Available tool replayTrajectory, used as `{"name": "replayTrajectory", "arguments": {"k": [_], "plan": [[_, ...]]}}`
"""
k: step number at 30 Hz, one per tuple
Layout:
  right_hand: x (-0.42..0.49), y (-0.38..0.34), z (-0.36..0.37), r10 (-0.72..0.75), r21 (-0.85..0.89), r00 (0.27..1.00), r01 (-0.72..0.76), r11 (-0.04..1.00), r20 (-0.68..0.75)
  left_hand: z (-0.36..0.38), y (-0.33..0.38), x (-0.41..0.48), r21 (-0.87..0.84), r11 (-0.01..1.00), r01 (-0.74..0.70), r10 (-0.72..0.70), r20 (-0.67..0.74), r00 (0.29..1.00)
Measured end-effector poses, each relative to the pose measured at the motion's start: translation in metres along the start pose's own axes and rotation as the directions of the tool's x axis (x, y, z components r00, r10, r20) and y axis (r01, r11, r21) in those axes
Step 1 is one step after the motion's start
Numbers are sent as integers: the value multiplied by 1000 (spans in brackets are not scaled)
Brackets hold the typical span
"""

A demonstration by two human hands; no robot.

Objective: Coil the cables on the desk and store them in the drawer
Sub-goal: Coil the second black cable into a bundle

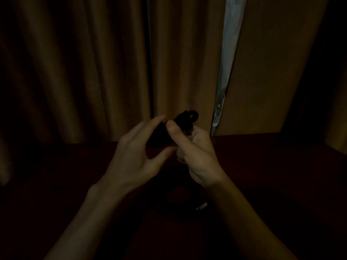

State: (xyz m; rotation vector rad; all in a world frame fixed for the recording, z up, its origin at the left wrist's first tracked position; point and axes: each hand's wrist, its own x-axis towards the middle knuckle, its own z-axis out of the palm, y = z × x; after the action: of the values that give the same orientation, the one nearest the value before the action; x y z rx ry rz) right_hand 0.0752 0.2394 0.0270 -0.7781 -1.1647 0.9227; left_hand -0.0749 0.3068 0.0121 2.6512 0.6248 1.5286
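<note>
Cable bundle (185, 119): black cord already wound into a compact hank. The picture is very dark, so single turns are hard to tell apart.
Where it is: held up above the surface (262, 166), in front of the curtains (93, 72), and touching nothing below.
Grip: the right hand (195, 152) has its fingers curled round the hank's middle, with the thumb pressed on top.
Other side: the left hand (135, 152) has its fingers straight and spread and grasps nothing. Its forefinger reaches the dark end of the hank, but I cannot tell whether it touches.
Handling: probably light, soft and limp, with some spring in the turns. They would likely loosen if the pressure eased. It is not fragile, and the jacket looks matte rather than slick.
Where to take hold: across the waist, where all the turns cross, so one squeeze keeps them together. Holding an end loop alone would let the rest sag.
Long axis: it runs from lower left to upper right, and the rounded loop end points up and away toward the curtains.
Second cable (180, 205): a dark ring lying flat on the surface beneath the wrists, with a pale connector (202, 206) at its right edge.
Drawer: not in view.
</note>
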Motion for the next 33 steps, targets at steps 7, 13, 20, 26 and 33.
{"name": "replayTrajectory", "arguments": {"k": [7,13,20,26,33], "plan": [[2,-3,-5,57,-160,996,-45,986,75,7,3,-3,-250,927,279,-302,-59,952],[4,-2,-12,46,-70,985,-35,997,164,5,10,5,-826,275,492,-539,292,790],[2,0,-18,69,-9,975,-69,998,213,2,15,7,-745,32,667,-385,606,696],[4,4,-14,15,-119,1000,-15,993,-2,6,16,3,-547,658,518,-539,139,831],[6,7,-7,-33,-205,993,8,979,-117,13,13,-2,-38,996,79,-80,-20,997]]}}
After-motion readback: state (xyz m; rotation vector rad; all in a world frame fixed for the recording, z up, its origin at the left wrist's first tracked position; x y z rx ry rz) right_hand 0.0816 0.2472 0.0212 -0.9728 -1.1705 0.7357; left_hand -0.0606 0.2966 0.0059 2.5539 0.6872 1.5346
